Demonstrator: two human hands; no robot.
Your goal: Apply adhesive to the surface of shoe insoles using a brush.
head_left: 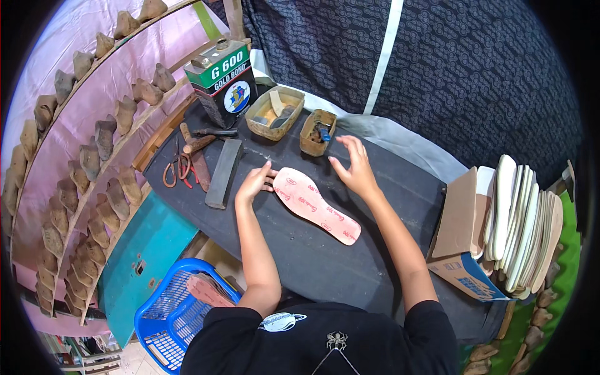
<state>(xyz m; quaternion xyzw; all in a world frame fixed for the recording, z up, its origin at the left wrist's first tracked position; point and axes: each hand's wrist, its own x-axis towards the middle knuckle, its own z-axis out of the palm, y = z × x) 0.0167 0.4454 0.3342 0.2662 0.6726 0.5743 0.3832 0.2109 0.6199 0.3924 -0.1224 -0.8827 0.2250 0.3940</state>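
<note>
A pink shoe insole [314,205] with red print lies slantwise on the dark table, its wide toe end toward the upper left. My left hand [255,182] is at that toe end. Its thumb points up and apart, and its fingertips reach the insole's edge without closing over it. Whether a fingertip slips under the edge is hidden. Beyond the insole, my right hand [356,167] is empty, with thumb and fingers spread. It is nearest to a small tub [314,149] holding a blue-topped item and dark bits.
Left on the table [287,250] are a grey block [224,175], a hammer [197,145] and scissors [170,172]. Behind stand a green-black can [215,94] and a larger tub [265,130]. A carton [462,219] of pale soles is right; a blue basket [156,312] is lower left, beside racked shoe lasts.
</note>
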